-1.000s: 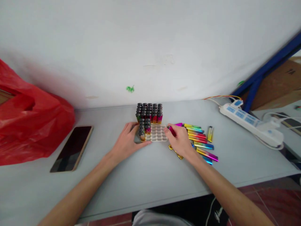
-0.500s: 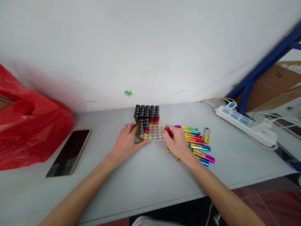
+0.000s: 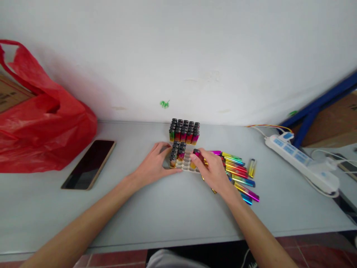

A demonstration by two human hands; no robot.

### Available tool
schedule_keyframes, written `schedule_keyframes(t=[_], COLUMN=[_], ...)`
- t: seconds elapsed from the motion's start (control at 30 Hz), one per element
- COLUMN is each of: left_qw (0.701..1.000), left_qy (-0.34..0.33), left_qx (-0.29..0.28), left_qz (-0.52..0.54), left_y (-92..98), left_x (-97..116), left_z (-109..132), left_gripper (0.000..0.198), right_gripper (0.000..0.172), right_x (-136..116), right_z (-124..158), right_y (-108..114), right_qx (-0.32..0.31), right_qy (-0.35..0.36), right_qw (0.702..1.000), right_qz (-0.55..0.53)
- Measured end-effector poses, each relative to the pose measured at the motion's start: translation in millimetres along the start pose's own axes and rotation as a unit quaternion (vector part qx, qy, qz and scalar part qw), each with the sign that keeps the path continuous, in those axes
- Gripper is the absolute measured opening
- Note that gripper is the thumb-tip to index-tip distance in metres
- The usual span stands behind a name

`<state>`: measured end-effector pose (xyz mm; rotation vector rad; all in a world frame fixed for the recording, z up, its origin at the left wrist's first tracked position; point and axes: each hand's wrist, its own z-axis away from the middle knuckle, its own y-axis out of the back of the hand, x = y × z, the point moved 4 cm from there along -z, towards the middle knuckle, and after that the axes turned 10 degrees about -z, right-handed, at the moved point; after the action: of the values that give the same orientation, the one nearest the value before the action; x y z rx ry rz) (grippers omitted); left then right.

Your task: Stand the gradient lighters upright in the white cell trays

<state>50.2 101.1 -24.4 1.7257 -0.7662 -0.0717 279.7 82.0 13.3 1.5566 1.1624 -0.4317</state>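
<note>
A white tray with rows of round holes [image 3: 184, 168] lies on the table. Upright cigarette lighters [image 3: 174, 154] with black tops fill the holes at its left end. My left hand [image 3: 152, 165] grips that end, thumb along the front edge and fingers around the back corner. Between thumb and fingers, my right hand [image 3: 213, 169] pinches a red and yellow lighter [image 3: 194, 158], held upright over the tray's holes; I cannot tell whether its base is in a hole. Behind the tray stands a block of upright lighters [image 3: 184, 132]. Loose shiny lighters [image 3: 237, 170] lie beside my right hand.
A phone [image 3: 88, 164] lies at the left, near a red plastic bag [image 3: 52, 123] with a cardboard box inside. On the right are a white power strip [image 3: 302, 163] with cables and a blue metal frame [image 3: 308, 124]. A wall rises behind the table.
My right hand has brought the lighter over the tray and stood it more upright. My left hand keeps its hold on the tray. The camera view has shifted.
</note>
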Motion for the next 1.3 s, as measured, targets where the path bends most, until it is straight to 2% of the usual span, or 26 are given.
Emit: schedule_keyframes(t=[0.1, 0.2, 0.27, 0.37, 0.47, 0.53, 0.6, 0.7, 0.8, 0.9, 1.0, 1.07, 1.13, 1.2, 1.3], left_qw=[1.0, 1.0, 1.0, 1.0, 1.0, 1.0, 1.0, 1.0, 1.0, 1.0, 1.0, 1.0, 1.0, 1.0, 1.0], left_qy=[0.002, 0.007, 0.01, 0.011, 0.005, 0.003, 0.004, 0.004, -0.001, 0.002, 0.01, 0.01, 0.009, 0.008, 0.006], left_qx=[-0.003, -0.008, -0.009, -0.007, -0.003, -0.003, -0.004, -0.002, 0.004, 0.002, -0.001, -0.001, -0.001, -0.001, 0.0], left_qz=[0.014, 0.019, 0.021, 0.026, 0.028, 0.028, 0.027, 0.024, 0.018, 0.013, 0.012, 0.011, 0.007, 0.005, 0.006], left_y=[0.5, -0.4, -0.7, -0.1, 0.9, 1.1, 1.0, 0.4, -0.9, -3.2, -5.1, -5.6, -5.8, -5.8, -5.6], left_x=[1.3, 2.5, 3.2, 4.0, 4.6, 4.3, 3.3, 1.0, -1.7, -4.9, -7.1, -7.3, -6.9, -6.4, -6.1], left_z=[2.2, 2.8, 2.7, 2.1, 1.2, 0.7, 0.4, 0.4, 0.7, 0.9, 0.6, 0.3, 0.0, -0.2, -0.2], left_gripper=[0.071, 0.068, 0.067, 0.067, 0.065, 0.063, 0.063, 0.064, 0.07, 0.077, 0.079, 0.079, 0.079, 0.08, 0.081], right_gripper=[0.039, 0.031, 0.028, 0.026, 0.03, 0.037, 0.042, 0.042, 0.045, 0.047, 0.046, 0.052, 0.057, 0.055, 0.046], right_x=[0.4, -0.3, -2.4, -10.1, -18.8, -22.2, -22.9, -21.0, -12.9, 14.7, 61.3, 93.3, 119.9, 135.4, 135.9], right_z=[1.3, 2.0, 1.8, 0.5, -2.8, -5.6, -7.5, -5.8, 2.7, 18.6, 42.3, 57.5, 69.7, 77.1, 75.5], right_y=[-5.4, -12.0, -16.1, -22.6, -29.3, -33.1, -36.0, -32.2, -5.5, 50.0, 114.9, 147.1, 167.3, 178.1, 182.0], right_qx=[-0.04, -0.074, -0.092, -0.119, -0.131, -0.127, -0.131, -0.141, -0.101, 0.026, 0.149, 0.164, 0.149, 0.145, 0.191], right_qy=[-0.024, -0.01, 0.017, 0.06, 0.058, 0.033, 0.012, 0.006, -0.001, -0.065, -0.174, -0.233, -0.289, -0.325, -0.315], right_qw=[0.998, 0.996, 0.996, 0.987, 0.964, 0.953, 0.951, 0.962, 0.984, 0.988, 0.944, 0.915, 0.897, 0.891, 0.904], right_qz=[-0.035, -0.046, -0.017, 0.093, 0.223, 0.272, 0.281, 0.232, 0.149, 0.134, 0.237, 0.286, 0.298, 0.281, 0.219])
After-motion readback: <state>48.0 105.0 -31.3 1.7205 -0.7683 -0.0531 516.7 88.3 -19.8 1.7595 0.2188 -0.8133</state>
